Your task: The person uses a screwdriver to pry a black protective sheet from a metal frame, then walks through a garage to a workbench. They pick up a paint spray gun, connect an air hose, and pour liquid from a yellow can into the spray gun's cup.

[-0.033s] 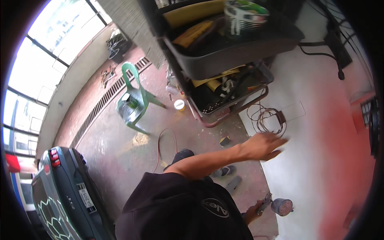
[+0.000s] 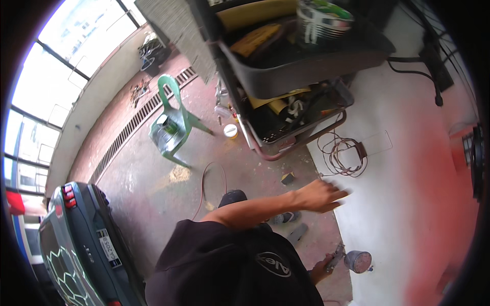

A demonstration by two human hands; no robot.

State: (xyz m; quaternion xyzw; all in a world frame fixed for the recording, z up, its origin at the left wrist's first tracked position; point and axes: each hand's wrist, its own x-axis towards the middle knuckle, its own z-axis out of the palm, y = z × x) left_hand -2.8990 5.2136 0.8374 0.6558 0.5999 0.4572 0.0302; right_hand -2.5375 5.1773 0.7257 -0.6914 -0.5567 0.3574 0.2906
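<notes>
My left hand is held out with its fingers apart and nothing in it, slightly blurred. Near it, a coil of brown cord lies against a white surface that carries a broad red patch. Lower down, my right hand is closed around what looks like a paint spray gun. A round grey cup sits at its end, in front of the white surface. Part of the right hand's grip is hidden by the gun and my dark shirt.
A black tool cart with a paint-streaked bucket stands ahead. On the floor are a green chair, a white-lidded tub, a yellow-and-black block and a thin hose. A dark car is at the left.
My left hand has drawn back a little to the left and down, away from the cord coil. The spray gun in my right hand has shifted slightly.
</notes>
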